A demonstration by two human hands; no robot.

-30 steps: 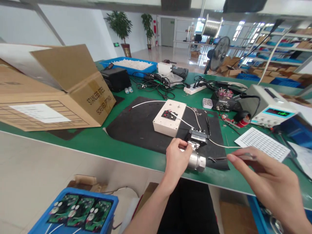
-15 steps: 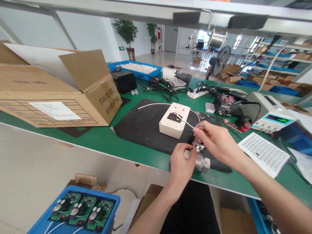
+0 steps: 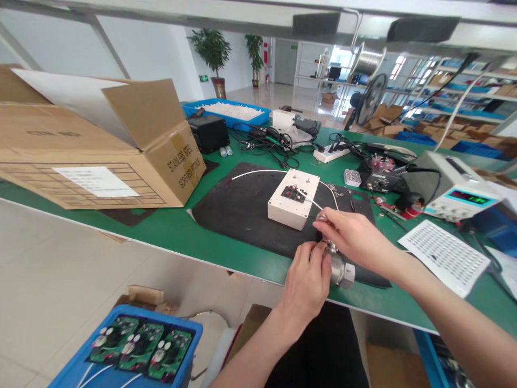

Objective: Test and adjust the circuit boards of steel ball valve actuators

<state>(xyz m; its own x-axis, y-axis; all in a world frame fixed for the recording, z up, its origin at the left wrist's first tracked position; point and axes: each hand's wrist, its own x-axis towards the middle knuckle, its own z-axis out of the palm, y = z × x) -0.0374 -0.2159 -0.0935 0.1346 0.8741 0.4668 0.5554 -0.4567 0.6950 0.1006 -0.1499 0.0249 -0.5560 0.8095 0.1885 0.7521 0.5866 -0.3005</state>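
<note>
A steel ball valve with a hex end lies at the front edge of the black mat. My left hand is closed round its upper side, fingertips at the metal bracket. Just above, my right hand is closed on a slim metal wrench; only its rounded end shows past the fingers. The black actuator on the valve is mostly hidden behind my right hand. Behind the hands stands a cream control box with red and black switches, from which a white cable runs towards the valve.
At left sits a large open cardboard box. A power supply, a soldering station and a white perforated sheet are at right. Tweezers lie behind my right hand. Circuit boards fill a blue bin below the table.
My right hand has come in from the right with the wrench, up to the bracket on the valve. My left hand stays at the valve, its fingers shifted slightly. The camera view has shifted a little.
</note>
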